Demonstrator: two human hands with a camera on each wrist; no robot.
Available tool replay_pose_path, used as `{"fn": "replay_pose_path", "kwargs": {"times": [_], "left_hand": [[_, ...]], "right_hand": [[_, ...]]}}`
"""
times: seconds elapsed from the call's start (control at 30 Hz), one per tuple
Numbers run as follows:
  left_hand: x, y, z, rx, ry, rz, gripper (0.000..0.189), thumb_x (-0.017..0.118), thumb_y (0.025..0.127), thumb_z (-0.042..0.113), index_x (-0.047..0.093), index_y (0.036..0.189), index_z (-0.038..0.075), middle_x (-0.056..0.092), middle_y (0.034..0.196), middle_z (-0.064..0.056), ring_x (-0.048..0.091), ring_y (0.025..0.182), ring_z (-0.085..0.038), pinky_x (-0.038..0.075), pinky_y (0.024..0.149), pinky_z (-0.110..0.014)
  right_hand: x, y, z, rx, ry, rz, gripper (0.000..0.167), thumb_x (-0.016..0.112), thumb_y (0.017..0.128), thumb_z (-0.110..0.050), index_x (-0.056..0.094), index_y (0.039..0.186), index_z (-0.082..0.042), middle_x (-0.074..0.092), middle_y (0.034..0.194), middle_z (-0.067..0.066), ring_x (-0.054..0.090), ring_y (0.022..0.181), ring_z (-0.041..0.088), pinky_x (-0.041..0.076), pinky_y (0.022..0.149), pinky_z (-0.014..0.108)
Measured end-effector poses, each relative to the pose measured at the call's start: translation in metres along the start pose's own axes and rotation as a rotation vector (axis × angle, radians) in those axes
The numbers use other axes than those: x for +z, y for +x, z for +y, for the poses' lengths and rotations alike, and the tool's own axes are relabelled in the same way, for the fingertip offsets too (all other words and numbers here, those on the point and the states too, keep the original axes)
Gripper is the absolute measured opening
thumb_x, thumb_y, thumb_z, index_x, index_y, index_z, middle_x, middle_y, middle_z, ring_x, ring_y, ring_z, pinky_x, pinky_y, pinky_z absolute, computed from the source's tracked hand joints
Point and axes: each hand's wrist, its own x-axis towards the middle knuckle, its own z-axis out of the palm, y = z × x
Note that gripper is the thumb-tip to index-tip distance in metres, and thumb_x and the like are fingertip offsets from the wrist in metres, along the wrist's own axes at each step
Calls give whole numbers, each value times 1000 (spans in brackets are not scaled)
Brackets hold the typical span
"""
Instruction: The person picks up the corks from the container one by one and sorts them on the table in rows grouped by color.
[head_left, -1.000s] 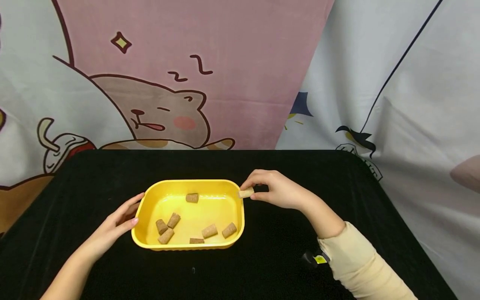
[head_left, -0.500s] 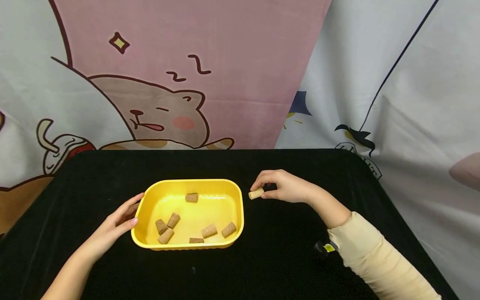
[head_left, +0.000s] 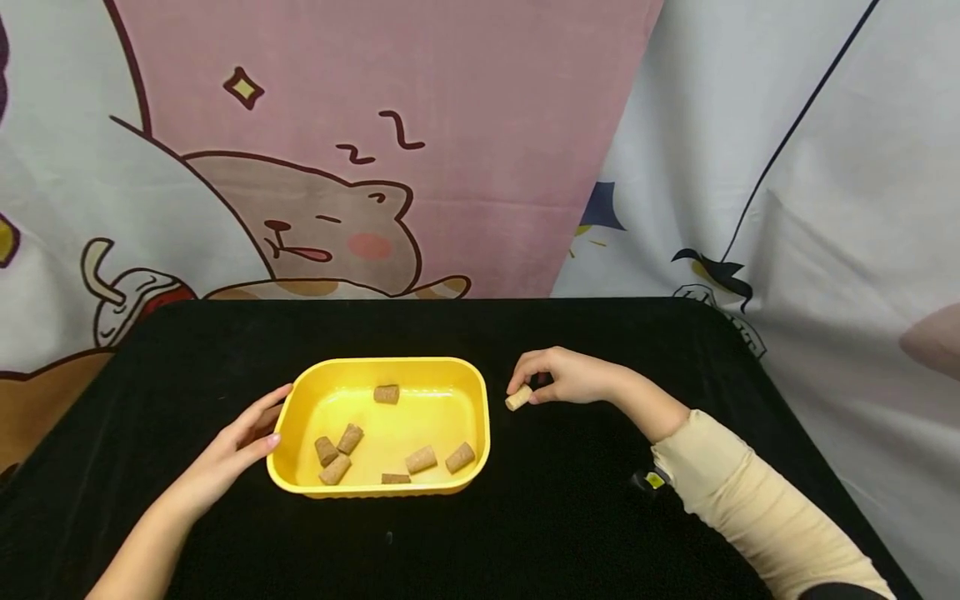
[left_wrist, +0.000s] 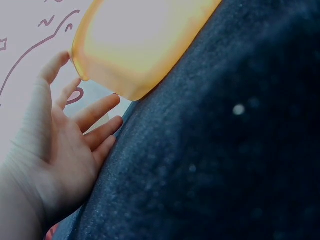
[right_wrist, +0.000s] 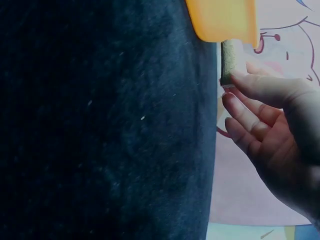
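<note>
A yellow tray [head_left: 405,417] lies on the black-covered table, with several brown and tan corks [head_left: 422,459] loose inside it. At its left end rests my left hand [head_left: 234,460], the thumb at the rim and the fingers fairly straight. In the left wrist view that hand [left_wrist: 72,145] has its fingertips at the end of the tray [left_wrist: 127,82]. Just beyond the tray's right end, my right hand [head_left: 572,377] pinches a pale cork [head_left: 518,397] low over the cloth. The right wrist view shows this cork [right_wrist: 228,62] between thumb and fingers.
Black cloth [head_left: 570,517] covers the table, and its far edge runs behind the tray. A printed curtain [head_left: 495,167] with a sleeping cartoon animal hangs behind. A small dark object with a yellow patch [head_left: 655,481] is at the right sleeve's cuff.
My right hand has moved right from the tray's right rim, carrying the pale cork, and then lowered slightly towards the cloth. My left hand stays at the tray's left end.
</note>
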Motion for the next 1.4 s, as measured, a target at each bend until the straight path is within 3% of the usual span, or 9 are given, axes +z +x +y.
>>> {"fn": "replay_pose_path", "kwargs": {"times": [0.73, 1.13, 1.4], "left_hand": [[2, 1, -2, -12, -2, 2, 57, 42, 102, 9, 17, 153, 9, 34, 142, -36, 48, 112, 4, 48, 84, -25], [1, 1, 0, -13, 5, 0, 57, 41, 102, 9, 17, 153, 11, 33, 142, -36, 48, 112, 5, 48, 84, -26], [2, 1, 0, -21, 5, 0, 56, 40, 102, 10, 18, 153, 11, 34, 141, -36, 48, 112, 5, 48, 83, -26]], "right_hand": [[4, 8, 23, 76, 104, -86, 33, 58, 86, 7, 70, 108, -14, 58, 116, -4, 51, 109, 17, 44, 93, 38], [13, 9, 26, 82, 92, -19, 39, 54, 86, 12, 71, 106, -17, 59, 119, -2, 52, 111, 18, 45, 91, 41], [15, 7, 26, 96, 62, 0, 42, 55, 85, 10, 69, 113, -18, 57, 123, -3, 51, 111, 18, 46, 88, 38]]}}
